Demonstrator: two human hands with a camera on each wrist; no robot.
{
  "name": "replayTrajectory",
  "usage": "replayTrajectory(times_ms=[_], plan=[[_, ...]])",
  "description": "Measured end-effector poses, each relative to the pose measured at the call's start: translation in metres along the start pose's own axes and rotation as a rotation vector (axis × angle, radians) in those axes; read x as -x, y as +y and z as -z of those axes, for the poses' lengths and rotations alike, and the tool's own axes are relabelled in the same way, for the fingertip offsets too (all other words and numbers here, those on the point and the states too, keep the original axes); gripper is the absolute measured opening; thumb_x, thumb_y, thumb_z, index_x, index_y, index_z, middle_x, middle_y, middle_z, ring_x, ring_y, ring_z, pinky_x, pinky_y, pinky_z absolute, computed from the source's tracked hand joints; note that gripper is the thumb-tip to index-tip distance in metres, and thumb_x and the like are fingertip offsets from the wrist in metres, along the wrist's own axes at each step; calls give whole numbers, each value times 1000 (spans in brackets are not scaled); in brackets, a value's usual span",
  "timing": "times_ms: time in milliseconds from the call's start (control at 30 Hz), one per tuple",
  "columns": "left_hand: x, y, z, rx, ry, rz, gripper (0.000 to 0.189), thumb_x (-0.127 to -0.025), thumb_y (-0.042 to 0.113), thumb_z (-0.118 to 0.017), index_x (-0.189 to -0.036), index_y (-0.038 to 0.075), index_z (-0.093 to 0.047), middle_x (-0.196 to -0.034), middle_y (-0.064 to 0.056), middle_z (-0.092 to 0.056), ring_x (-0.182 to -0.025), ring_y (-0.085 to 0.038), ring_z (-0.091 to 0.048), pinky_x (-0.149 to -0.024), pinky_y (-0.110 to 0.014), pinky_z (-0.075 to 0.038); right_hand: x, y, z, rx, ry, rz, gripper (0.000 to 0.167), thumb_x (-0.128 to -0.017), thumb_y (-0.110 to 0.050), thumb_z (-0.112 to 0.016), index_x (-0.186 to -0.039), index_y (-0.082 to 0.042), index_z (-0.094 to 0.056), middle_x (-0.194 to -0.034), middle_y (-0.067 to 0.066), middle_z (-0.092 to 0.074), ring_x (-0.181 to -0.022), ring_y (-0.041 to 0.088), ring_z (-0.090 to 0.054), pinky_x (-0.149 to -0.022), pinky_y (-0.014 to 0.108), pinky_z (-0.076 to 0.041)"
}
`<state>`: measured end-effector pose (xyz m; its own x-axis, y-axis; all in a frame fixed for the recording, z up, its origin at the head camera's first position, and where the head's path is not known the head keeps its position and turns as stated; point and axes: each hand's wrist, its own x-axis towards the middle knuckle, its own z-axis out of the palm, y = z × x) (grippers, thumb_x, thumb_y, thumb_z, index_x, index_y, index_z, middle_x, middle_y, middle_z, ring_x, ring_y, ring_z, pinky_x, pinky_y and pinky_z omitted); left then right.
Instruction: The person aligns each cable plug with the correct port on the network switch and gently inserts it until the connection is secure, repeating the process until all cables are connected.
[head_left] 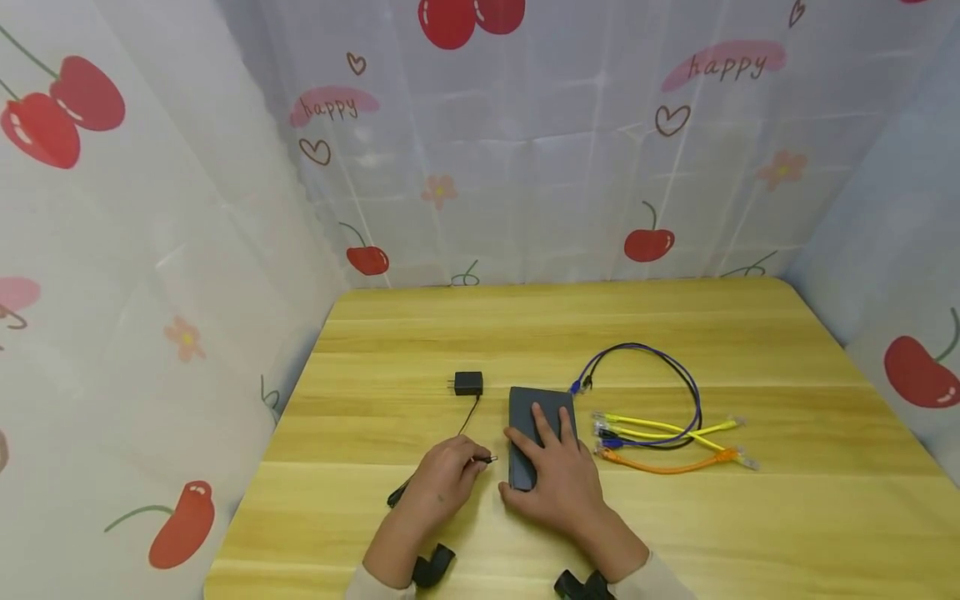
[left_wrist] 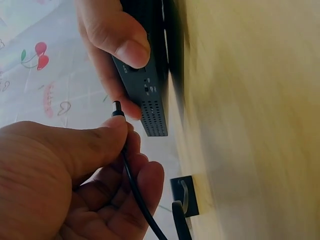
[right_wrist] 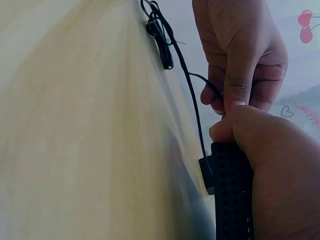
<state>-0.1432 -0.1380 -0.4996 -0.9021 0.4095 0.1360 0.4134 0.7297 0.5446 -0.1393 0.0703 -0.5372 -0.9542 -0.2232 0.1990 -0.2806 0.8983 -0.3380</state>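
A flat dark grey network box (head_left: 525, 402) with vent holes along its sides lies on the table. My right hand (head_left: 561, 483) holds it, fingers spread over the top and the thumb against the side, as the left wrist view shows. Just left of the box, my left hand (head_left: 442, 477) pinches a black power cord right behind its barrel plug (left_wrist: 117, 106). The metal tip points toward the box and stands apart from it. The cord runs to a black power adapter (head_left: 468, 383) farther back, its prongs facing left. A bundled part of the cord (head_left: 397, 495) sits beside the left wrist.
Right of the box lie yellow network cables (head_left: 716, 427), a short orange cable (head_left: 660, 470), and blue and black cables (head_left: 693, 387) looped together. One blue cable end (head_left: 576, 387) is at the box's far right corner. Printed curtains (head_left: 517, 183) surround the wooden table (head_left: 750, 533).
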Motion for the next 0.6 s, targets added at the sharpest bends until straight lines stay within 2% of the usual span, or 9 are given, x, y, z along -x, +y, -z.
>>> replayTrajectory(times_ms=[600], plan=[[-4,6,-5,139,-93,9,11,-97,16,-66,-104,15,-75,-100,5,-68,-90,-6,-64,-76,-23,-53,-1,2,0,-32,35,13,75,-76,-72,-65,-144,-45,-52,-163,7,-29,-149,46,-17,-93,70,-41]])
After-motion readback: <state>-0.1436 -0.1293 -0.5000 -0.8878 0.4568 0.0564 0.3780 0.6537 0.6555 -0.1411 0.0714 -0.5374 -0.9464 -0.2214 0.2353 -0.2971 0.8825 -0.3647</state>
